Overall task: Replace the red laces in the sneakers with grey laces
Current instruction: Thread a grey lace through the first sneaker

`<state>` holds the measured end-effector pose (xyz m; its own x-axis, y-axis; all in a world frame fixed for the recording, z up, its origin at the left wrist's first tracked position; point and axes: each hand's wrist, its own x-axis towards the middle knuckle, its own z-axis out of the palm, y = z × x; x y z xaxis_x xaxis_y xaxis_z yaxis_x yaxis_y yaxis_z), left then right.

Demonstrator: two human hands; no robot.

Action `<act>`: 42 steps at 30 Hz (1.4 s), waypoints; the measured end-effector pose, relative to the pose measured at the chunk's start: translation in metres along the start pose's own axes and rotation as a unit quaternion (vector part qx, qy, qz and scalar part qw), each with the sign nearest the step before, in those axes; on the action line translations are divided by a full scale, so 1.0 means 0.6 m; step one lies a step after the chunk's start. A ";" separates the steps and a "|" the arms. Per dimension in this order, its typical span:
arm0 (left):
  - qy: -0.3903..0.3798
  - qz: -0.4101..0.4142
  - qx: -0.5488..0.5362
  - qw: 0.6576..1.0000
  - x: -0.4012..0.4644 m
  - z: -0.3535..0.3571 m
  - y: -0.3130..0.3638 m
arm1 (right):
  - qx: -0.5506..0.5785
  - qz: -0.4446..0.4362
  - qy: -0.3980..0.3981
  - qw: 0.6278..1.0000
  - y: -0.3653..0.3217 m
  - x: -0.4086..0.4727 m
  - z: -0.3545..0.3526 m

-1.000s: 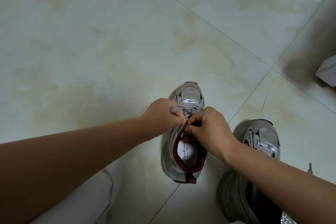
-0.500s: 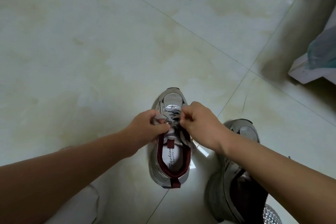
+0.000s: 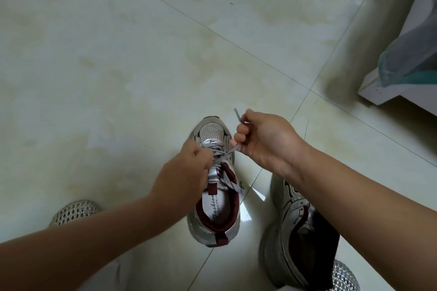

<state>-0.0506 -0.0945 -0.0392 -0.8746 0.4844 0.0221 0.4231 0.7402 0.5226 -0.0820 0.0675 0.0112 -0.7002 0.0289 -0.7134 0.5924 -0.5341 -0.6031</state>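
A grey sneaker point(image 3: 214, 186) with a dark red collar stands on the pale tiled floor point(image 3: 118, 66), toe pointing away, in the middle of the view. A grey lace point(image 3: 223, 157) runs criss-cross over its front, and one flat printed end point(image 3: 233, 183) lies across the tongue toward the right side of the shoe opening. The right hand point(image 3: 262, 139) is raised just right of the toe, fingers curled tight round a strand of the lace that stretches down-left to the eyelets; the dark lace tip point(image 3: 237, 114) sticks up above the fist. The left hand point(image 3: 186, 172) sits on the left side of the shoe, fingers curled down at the lacing, but whether they pinch the lace cannot be told. A second sneaker point(image 3: 290, 238) lies near right, partly behind the right forearm. Silver mesh shoes show at the near left point(image 3: 74, 212) and near right point(image 3: 345, 279). At the far right a white board edge point(image 3: 383, 94) carries a teal and grey cloth point(image 3: 406, 59)
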 end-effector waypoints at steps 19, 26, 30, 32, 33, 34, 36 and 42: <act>0.007 0.107 -0.122 0.987 0.029 -0.006 0.033 | -0.169 -0.055 0.019 0.984 0.026 0.000 -0.052; 0.107 -0.351 -0.342 0.865 0.063 -0.038 -0.016 | -0.312 -0.144 -0.024 0.939 0.028 -0.015 -0.071; 0.054 -0.393 -0.153 0.905 0.052 -0.035 -0.044 | -0.596 -0.242 -0.050 0.764 0.041 -0.023 -0.084; 0.077 -0.331 -0.038 0.940 0.044 -0.036 -0.033 | -0.676 -0.300 -0.037 0.672 0.054 -0.022 -0.091; 0.098 -0.283 -0.002 0.954 0.041 -0.037 -0.024 | -0.688 -0.329 -0.028 0.647 0.060 -0.021 -0.094; 0.112 -0.225 0.016 0.968 0.038 -0.036 -0.016 | -0.692 -0.350 -0.023 0.631 0.066 -0.020 -0.095; 0.104 -0.108 0.030 0.988 0.032 -0.032 0.001 | -0.697 -0.382 -0.017 0.606 0.072 -0.019 -0.095; -0.011 -0.023 0.038 0.999 0.013 0.006 0.037 | -0.750 -0.411 -0.007 0.519 0.072 -0.012 -0.093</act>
<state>-0.0472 -0.0726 -0.0301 -0.8888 0.4578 -0.0197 0.3992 0.7948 0.4571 -0.0290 0.0914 -0.0298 -0.9584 -0.2853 0.0003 -0.2715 0.9116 -0.3087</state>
